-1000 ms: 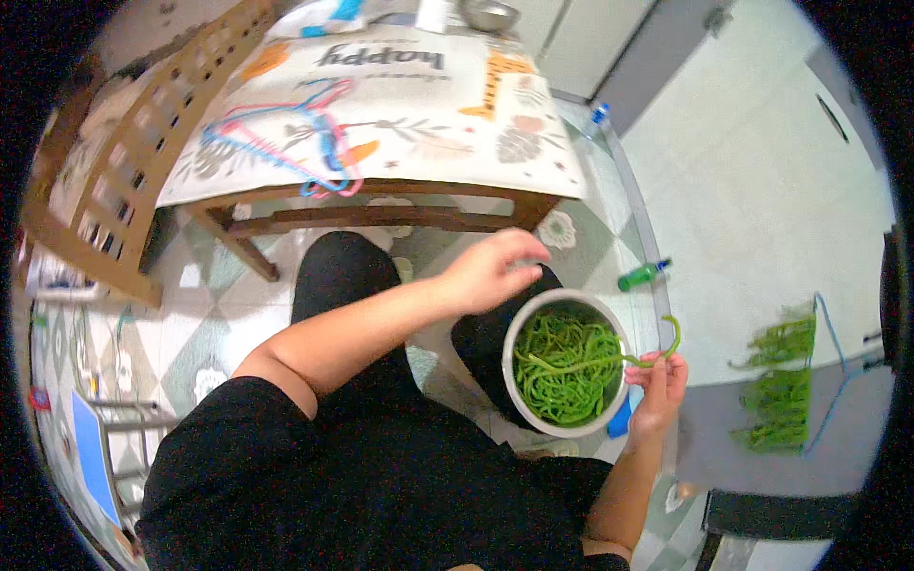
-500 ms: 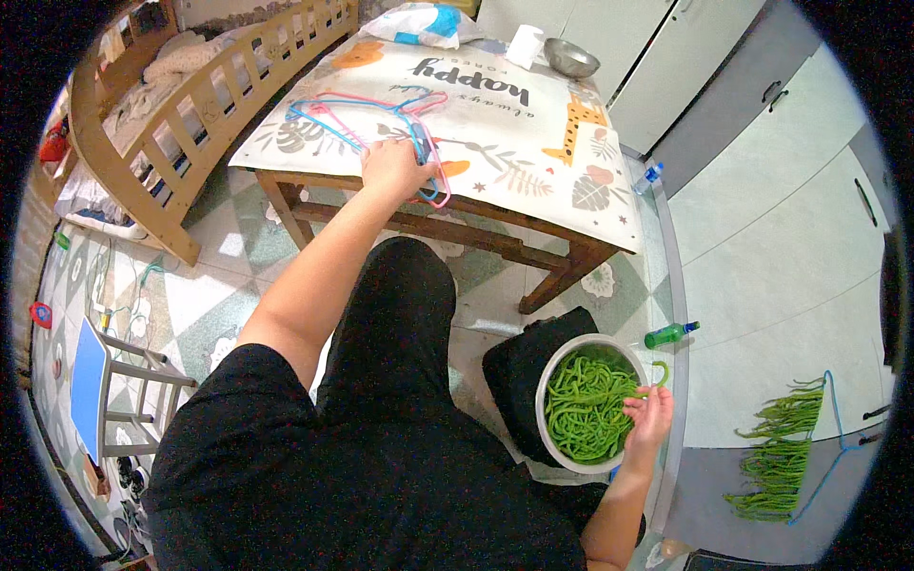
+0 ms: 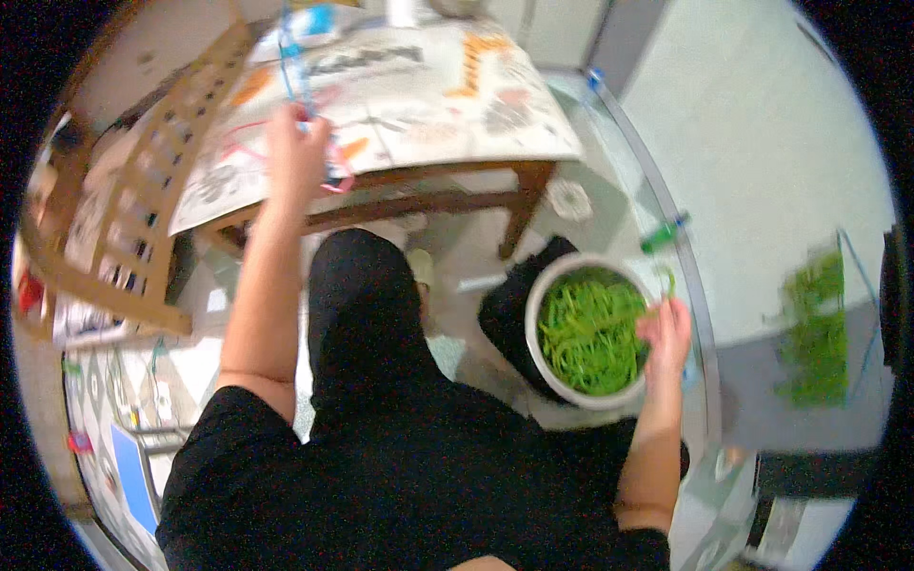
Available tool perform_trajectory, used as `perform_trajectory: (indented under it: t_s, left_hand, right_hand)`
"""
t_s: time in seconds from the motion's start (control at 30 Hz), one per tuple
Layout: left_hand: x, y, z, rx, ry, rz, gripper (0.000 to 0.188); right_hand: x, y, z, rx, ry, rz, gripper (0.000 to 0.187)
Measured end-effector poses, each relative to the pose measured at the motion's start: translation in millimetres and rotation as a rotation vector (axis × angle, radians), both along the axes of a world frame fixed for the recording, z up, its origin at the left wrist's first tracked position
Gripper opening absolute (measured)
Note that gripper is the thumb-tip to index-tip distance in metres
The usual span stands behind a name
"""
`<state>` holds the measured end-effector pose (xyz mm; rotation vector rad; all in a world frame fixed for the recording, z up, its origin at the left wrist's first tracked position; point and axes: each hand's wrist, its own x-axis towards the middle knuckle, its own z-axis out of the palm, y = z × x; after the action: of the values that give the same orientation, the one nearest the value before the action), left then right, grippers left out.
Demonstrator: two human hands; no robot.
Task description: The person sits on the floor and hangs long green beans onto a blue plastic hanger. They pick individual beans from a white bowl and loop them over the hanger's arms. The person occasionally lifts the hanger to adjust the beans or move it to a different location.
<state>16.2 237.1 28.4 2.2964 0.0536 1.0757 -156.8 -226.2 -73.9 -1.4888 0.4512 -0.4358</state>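
Left fingers (image 3: 288, 124) tight round one blue hanger (image 3: 291, 67), right fingers (image 3: 672, 322) closed on one bean (image 3: 670, 280) beside one bowl (image 3: 534, 330).

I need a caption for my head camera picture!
Left hand holds a blue hanger; right hand, a green bean by the bowl.

Bright green beans (image 3: 592, 338) glow against a pale bowl (image 3: 533, 328); a blue hanger (image 3: 291, 59) and pink hanger (image 3: 338, 183) brighten a white tablecloth (image 3: 419, 147) printed in orange, grey and blush. The shirt (image 3: 409, 485) is black, the bottle (image 3: 665, 234) green, the stool seat (image 3: 136, 481) blue.
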Motion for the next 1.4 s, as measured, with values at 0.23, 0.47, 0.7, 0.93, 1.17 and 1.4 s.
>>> perform_trajectory:
  t_s: [0.23,0.47,0.7,0.93,1.17,1.4]
  left_hand:
    - [-82,-110,23,-0.611,0.471,-0.682,0.022]
    - [-102,-208,-54,-0.691,1.131,-1.135,0.018]
    - [-96,-250,-108,-0.516,1.144,-1.327,0.011]
    - [-96,-256,-153,-0.385,1.059,-1.509,0.015]
    - [-93,-264,-132,-0.16,0.847,-1.576,0.024]
    - [-84,-262,-130,-0.108,0.59,-1.481,0.021]
  right_hand:
    - [-11,-35,33,0.141,-0.079,-0.048,0.03]
    - [-23,-35,42,0.273,-0.139,0.076,0.028]
    - [-26,-20,42,0.219,0.088,0.197,0.026]
    - [-3,2,19,0.428,0.207,0.363,0.031]
    - [21,15,-9,0.55,0.239,0.39,0.033]
    - [30,9,-5,0.438,0.207,0.372,0.029]
